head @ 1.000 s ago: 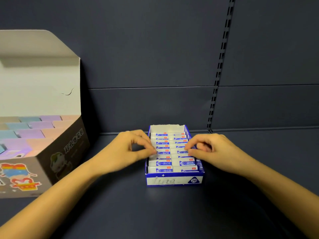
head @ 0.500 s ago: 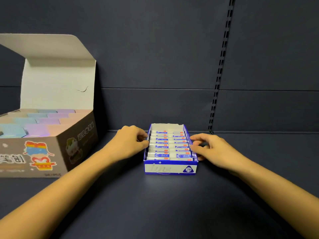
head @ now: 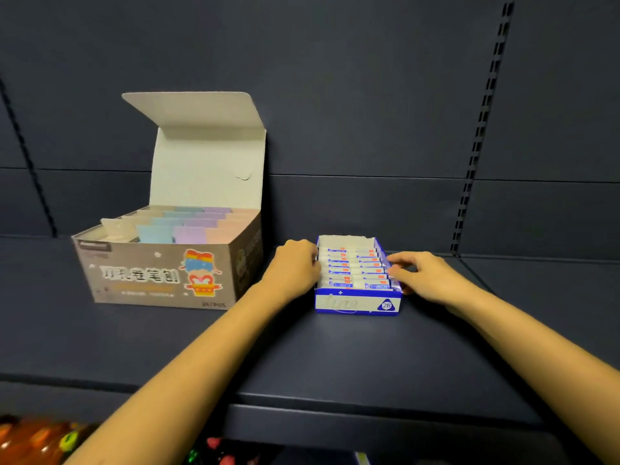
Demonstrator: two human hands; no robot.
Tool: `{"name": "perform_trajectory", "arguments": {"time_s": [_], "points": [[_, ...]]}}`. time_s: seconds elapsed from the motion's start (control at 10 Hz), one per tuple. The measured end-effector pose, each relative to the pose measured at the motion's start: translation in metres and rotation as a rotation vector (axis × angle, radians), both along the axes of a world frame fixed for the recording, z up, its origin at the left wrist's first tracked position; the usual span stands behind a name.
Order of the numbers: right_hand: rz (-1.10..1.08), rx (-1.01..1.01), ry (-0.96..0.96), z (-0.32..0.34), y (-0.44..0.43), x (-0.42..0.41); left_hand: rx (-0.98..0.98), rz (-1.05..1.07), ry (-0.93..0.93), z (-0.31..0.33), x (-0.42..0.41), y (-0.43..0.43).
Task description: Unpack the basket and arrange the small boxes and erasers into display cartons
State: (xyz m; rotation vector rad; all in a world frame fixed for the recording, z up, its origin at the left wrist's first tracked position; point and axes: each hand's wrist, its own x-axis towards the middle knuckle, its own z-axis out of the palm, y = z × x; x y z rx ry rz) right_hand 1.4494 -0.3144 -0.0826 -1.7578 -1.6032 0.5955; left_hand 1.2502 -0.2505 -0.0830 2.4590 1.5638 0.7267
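Sitting on the dark shelf [head: 302, 357] a little right of the middle, the blue carton [head: 357, 304] stands open-topped with its front wall toward the viewer, a "2B" badge printed at that wall's right end. White erasers [head: 352, 270] in blue and orange wrappers fill it in two columns, packed row behind row from front to back. At the carton's 9 o'clock the left hand [head: 295, 268] is curled tight against the left wall up at the rim, clasping that side (its fingertips are hidden behind the knuckles). At 3 o'clock the right hand [head: 426, 276] has bent fingers set on the top edge of the right wall and the thumb lower against that side near the front corner, so it pinches the wall. Both forearms run back toward 6 o'clock. Farther out at 9 o'clock, apart from the left hand, stands a large grey carton [head: 161, 273] with its lid [head: 204, 156] flipped up and a cartoon figure on the front; small boxes [head: 177, 226] in cream, blue, lilac and pink stand in rows inside it. At 1 o'clock a slotted upright [head: 483, 129] runs up the dark back panel [head: 352, 95]. Down at 7 o'clock, below the shelf edge, lie blurred orange and red things [head: 33, 437] too unclear to name.
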Motion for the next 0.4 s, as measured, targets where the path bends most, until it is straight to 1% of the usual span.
{"name": "perform_trajectory", "arguments": {"time_s": [0.1, 0.2, 0.3, 0.4], "points": [[-0.048, 0.002, -0.065, 0.001, -0.005, -0.021, 0.057, -0.017, 0.045, 0.004, -0.018, -0.01], [-0.124, 0.028, -0.158, 0.005, -0.013, -0.044, 0.108, -0.117, 0.019, 0.018, -0.049, -0.033], [-0.195, 0.195, -0.082, 0.012, -0.027, -0.07, 0.25, -0.212, -0.05, 0.032, -0.095, -0.054], [-0.066, 0.379, 0.055, 0.024, -0.057, -0.097, 0.285, -0.222, -0.202, 0.045, -0.145, -0.064]]}}
